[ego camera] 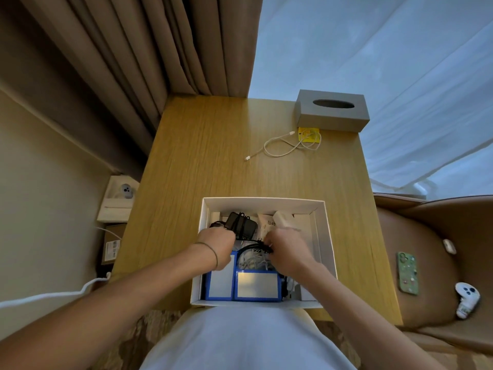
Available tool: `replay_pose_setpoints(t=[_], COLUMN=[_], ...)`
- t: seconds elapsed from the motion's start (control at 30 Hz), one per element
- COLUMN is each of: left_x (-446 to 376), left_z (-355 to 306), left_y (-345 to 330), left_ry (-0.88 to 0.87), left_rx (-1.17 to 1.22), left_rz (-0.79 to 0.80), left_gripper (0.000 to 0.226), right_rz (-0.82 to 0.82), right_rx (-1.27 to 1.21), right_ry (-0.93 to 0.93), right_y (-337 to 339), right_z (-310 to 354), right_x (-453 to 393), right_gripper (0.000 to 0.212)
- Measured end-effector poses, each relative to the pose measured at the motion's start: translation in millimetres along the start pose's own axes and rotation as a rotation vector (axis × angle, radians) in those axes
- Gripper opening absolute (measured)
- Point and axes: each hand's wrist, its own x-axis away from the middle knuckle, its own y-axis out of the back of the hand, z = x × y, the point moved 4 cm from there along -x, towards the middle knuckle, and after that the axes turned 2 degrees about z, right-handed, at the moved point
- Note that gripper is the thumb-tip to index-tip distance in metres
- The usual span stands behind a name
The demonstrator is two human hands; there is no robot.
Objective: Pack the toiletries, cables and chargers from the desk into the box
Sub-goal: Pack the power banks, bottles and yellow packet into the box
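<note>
White cable [288,145] lies loosely looped on the wooden desk [202,156], far side, well beyond both hands, ahead-right; right hand [289,249] nearer. Right fingers pinch a black cord [253,248] inside the white cardboard box [326,236]; left hand [217,245] grips the black charger [241,225].

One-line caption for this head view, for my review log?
Both hands arrange black cables inside the white box; a white cable lies unpacked on the desk.

Fingertips hidden — both hands, inside box [262,202].
</note>
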Motion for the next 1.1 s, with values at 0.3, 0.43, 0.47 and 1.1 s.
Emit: replay_pose_setpoints(t=[0.3,0.43,0.47,1.1], left_x=[10.2,5.7,0.0,-259.2], left_z=[-2.6,-6.5,-8.7,2.7], left_y=[42.4,109.9,125.7,184.1], left_ry=[-0.077,-0.228,-0.239,0.300], left_rx=[0.140,0.392,0.463,0.521], left_rz=[-0.283,-0.466,-0.506,-0.501], left_gripper=[0.024,0.019,0.018,0.026], right_rz=[-0.104,-0.239,-0.278,-0.471], right_rx=[-0.044,-0.301,-0.366,-0.724], right_ry=[0.124,0.035,0.014,-0.258], right_y=[52.3,109.5,121.8,185.8], right_z=[19.2,-2.5,-10.9,-199.2], right_x=[-2.3,-31.2,-39.3,-181.2], right_gripper=[0.023,0.021,0.020,0.025])
